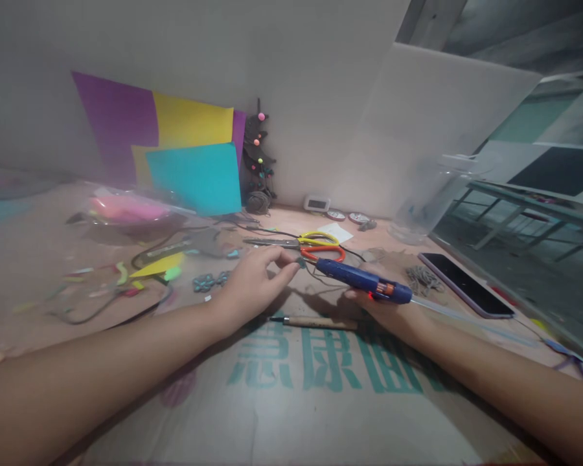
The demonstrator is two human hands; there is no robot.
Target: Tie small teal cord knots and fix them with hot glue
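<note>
My right hand (376, 304) grips a blue hot glue gun (354, 277), its nozzle pointing left and a small red light showing on its side. A clear glue stick (430, 307) sticks out of its back end. My left hand (260, 278) pinches a small dark piece (302, 263) right at the nozzle tip; its kind is too small to make out. Just beyond the hands lie scissors (315, 244) with one yellow and one orange handle. Nearer to me rests a wooden-handled craft knife (315, 322).
Coloured sheets (194, 178) lean on the wall beside a dark decorated figure (258, 162). Left lie a pink bag (131, 208), paper scraps (158, 264) and blue-grey knotted pieces (208, 281). Right are twine (423, 279), a phone (466, 285) and a clear plastic container (422, 200).
</note>
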